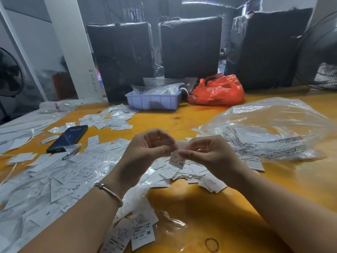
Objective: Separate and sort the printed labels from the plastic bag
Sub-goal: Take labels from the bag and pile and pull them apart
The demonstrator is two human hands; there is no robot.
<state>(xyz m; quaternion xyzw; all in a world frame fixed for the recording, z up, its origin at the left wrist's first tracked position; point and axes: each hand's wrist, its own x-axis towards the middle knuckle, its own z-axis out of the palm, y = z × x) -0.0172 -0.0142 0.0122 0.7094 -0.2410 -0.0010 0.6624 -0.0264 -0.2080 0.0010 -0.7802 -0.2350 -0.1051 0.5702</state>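
Pinching one XS label (177, 160) between both hands above the yellow table (218, 207).
Left hand (145, 148) and right hand (206, 154) meet fingertip to fingertip, clamped on it; loose labels (60, 181) lie heaped below; the clear plastic bag (269, 128) rests right.

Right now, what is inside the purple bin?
The purple bin holds crumpled clear plastic bags that rise above its rim. Whatever lies beneath them is hidden by the bags and the bin wall.

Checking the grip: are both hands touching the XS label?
Touching. The head view shows left hand and right hand pinching the XS label at its top.
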